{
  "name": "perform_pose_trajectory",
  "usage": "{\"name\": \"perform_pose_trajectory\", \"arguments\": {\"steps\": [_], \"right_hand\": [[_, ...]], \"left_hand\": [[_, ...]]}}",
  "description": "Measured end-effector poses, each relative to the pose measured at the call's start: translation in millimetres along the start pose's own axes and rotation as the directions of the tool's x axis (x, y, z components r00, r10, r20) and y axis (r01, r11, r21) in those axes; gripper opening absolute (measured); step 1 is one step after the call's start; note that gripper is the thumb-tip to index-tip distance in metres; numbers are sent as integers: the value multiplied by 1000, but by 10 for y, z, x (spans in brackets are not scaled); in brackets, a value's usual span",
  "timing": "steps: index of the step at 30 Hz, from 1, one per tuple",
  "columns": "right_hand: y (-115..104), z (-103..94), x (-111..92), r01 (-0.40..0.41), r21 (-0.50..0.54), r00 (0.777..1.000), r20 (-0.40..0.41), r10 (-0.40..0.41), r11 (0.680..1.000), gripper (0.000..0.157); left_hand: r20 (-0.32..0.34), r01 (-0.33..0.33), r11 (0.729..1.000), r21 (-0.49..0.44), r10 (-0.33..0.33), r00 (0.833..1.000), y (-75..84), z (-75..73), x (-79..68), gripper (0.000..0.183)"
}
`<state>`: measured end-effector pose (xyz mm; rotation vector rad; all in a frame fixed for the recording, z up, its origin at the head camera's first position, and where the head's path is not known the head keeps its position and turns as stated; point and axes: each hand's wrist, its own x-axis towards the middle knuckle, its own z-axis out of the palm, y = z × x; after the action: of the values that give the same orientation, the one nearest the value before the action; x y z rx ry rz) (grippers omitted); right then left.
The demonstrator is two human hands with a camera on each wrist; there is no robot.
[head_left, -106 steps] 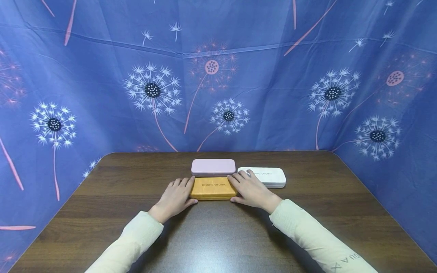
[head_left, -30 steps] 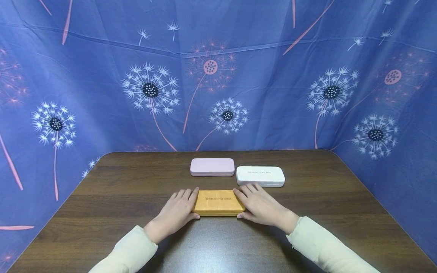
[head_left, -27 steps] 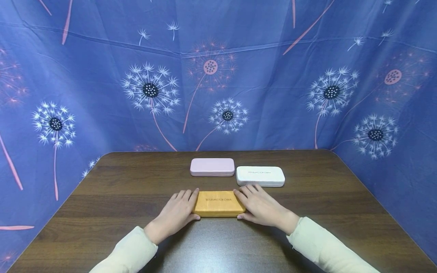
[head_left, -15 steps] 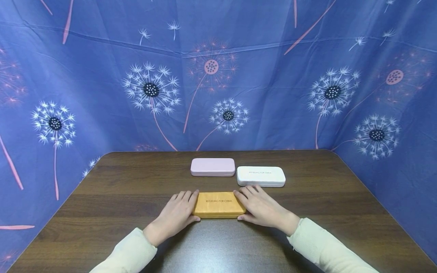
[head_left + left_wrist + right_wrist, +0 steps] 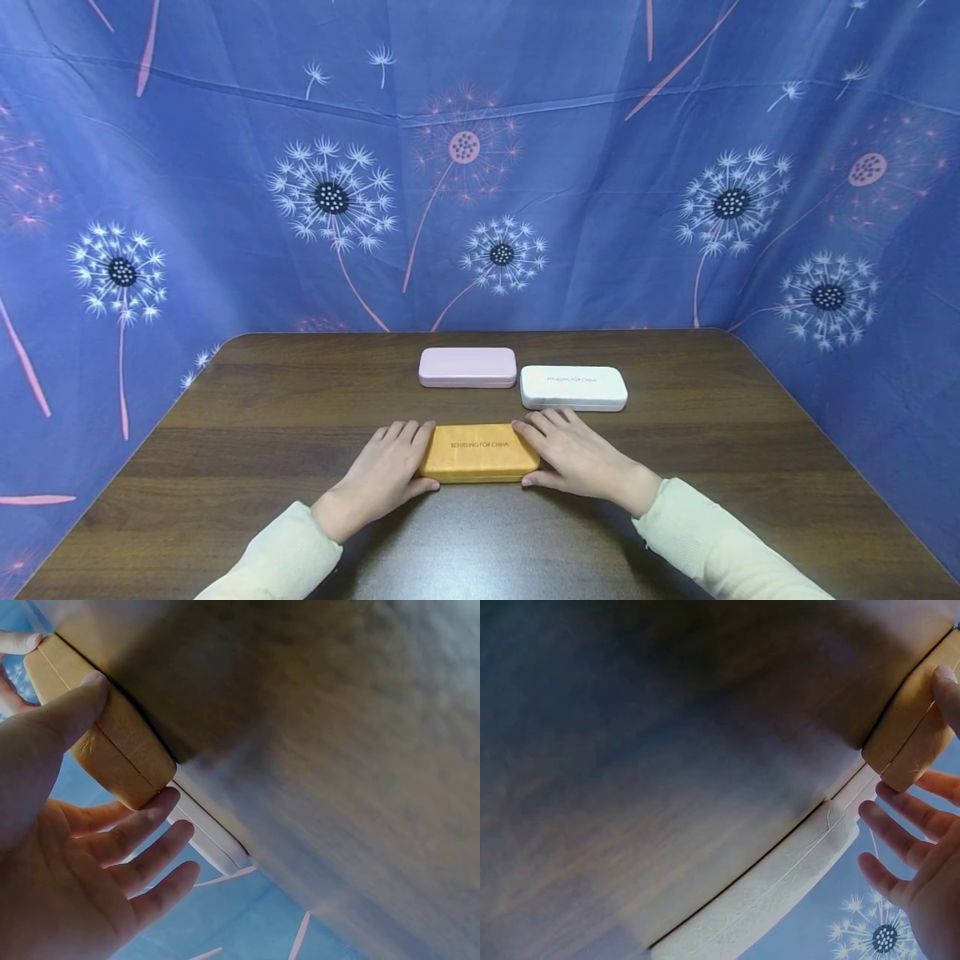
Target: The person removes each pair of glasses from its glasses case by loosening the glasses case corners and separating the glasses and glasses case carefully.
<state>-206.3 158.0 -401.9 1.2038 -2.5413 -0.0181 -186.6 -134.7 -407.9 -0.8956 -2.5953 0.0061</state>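
A yellow glasses case (image 5: 480, 454), closed and lettered on its lid, lies flat on the table between both hands. My left hand (image 5: 381, 471) holds its left end, thumb at the near edge and index finger at the far corner. At the right end my right hand (image 5: 581, 458) grips likewise, its other fingertips near the white glasses case (image 5: 573, 389). The left wrist view shows the left thumb on the side of the yellow case (image 5: 120, 746) and the remaining fingers spread. In the right wrist view the right thumb presses the same case (image 5: 907, 742).
Behind the yellow case lies a closed lilac glasses case (image 5: 467, 368), left of the white one. All rest on a dark wooden table (image 5: 187, 467). A blue dandelion-print cloth (image 5: 585, 208) hangs behind and at both sides of the table.
Both hands have drawn the yellow case towards me, away from the lilac and white cases. Over the last second it has slid only slightly nearer. The other two cases stay put.
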Motion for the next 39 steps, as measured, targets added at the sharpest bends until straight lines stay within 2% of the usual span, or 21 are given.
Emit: {"name": "perform_pose_trajectory", "arguments": {"steps": [7, 13, 17, 22, 26, 39], "right_hand": [[0, -17, -4, -20, 20, 1000, 21, 19, 1000, 71], [-5, -18, 7, -23, 22, 1000, 20, 22, 999, 71], [-5, -20, 14, -29, 18, 999, 30, 28, 999, 71], [2, -42, 29, -22, 33, 999, 24, 21, 999, 71], [13, -59, 43, -29, 61, 998, 50, 26, 998, 71], [51, -62, 87, -35, 83, 998, 56, 31, 996, 69]], "left_hand": [[54, 14, 995, -98, -9, 999, -44, -11, 18, 77], [113, 32, 982, -187, -11, 993, -80, -11, 25, 76], [130, 33, 973, -227, -3, 991, -90, -9, 24, 76], [140, 39, 967, -252, -4, 990, -97, 8, 30, 74], [152, 53, 963, -263, -13, 988, -102, 18, 36, 75], [149, 49, 970, -237, -13, 989, -107, 26, 39, 76]]}}
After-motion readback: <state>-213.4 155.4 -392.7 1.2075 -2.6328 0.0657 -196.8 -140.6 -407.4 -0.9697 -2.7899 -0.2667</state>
